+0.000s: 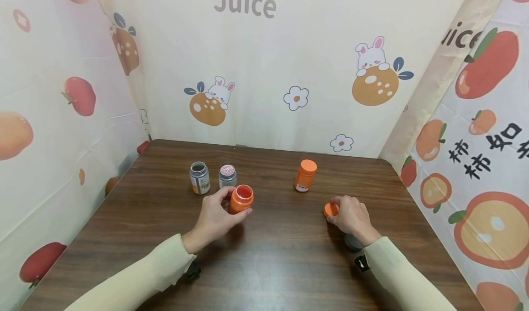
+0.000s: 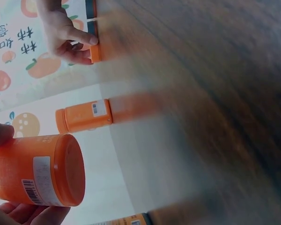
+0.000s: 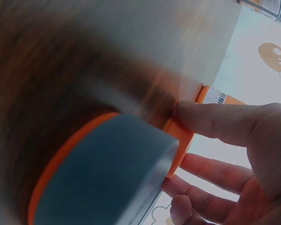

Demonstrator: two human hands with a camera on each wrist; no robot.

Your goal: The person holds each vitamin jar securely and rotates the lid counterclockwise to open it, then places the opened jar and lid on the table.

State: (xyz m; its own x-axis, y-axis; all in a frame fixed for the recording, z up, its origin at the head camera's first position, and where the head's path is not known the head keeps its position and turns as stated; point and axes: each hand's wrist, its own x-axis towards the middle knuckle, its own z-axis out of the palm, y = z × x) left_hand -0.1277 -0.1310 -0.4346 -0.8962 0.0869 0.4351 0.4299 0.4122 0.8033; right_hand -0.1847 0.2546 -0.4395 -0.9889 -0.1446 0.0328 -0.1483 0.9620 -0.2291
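My left hand (image 1: 216, 217) grips an uncapped orange jar (image 1: 241, 200) between thumb and fingers, its mouth facing up toward the head camera. A white barcode label (image 2: 42, 180) shows on its side in the left wrist view. On the right, my right hand (image 1: 351, 214) pinches an orange lid (image 1: 331, 210) at the table surface, thumb on one edge and fingertips on the other (image 3: 181, 140). A dark grey lid (image 1: 353, 242) lies under the right wrist, partly hidden in the head view; it looms large and blurred in the right wrist view (image 3: 103, 173).
A capped orange jar (image 1: 305, 176) stands between the hands, farther back. Behind the left hand are an uncapped grey jar (image 1: 200, 178) and another grey jar with a patterned top (image 1: 227, 175). Printed curtains (image 1: 264, 63) border the brown wooden table (image 1: 272, 265) at the back and sides.
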